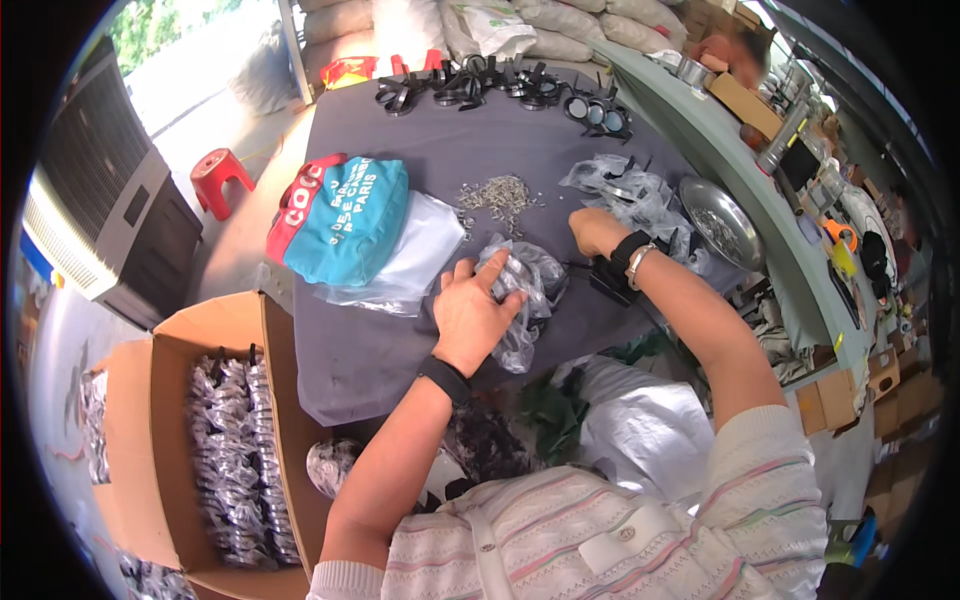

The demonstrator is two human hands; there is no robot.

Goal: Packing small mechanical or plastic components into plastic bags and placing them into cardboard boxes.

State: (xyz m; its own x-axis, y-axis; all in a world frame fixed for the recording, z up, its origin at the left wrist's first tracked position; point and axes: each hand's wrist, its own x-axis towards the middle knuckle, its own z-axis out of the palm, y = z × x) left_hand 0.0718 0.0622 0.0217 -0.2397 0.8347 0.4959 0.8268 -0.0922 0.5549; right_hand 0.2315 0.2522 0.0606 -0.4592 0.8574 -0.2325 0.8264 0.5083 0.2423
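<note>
- Plainly, the clear plastic bag (540, 275) is laid toward the near edge of the table (350, 370).
- It is partly covered by the left hand (470, 312), fingers spread; whether it is gripped cannot be told.
- The right hand (597, 235) is curled, any hold hidden.
- Likely light, limp and slippery, the film is best pinched at a bunched fold.

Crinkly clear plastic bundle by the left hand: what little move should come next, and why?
Perhaps the right hand should move toward the crinkly clear plastic bundle: the left hand has fingers on it, while the right hand is apart from it.
</note>
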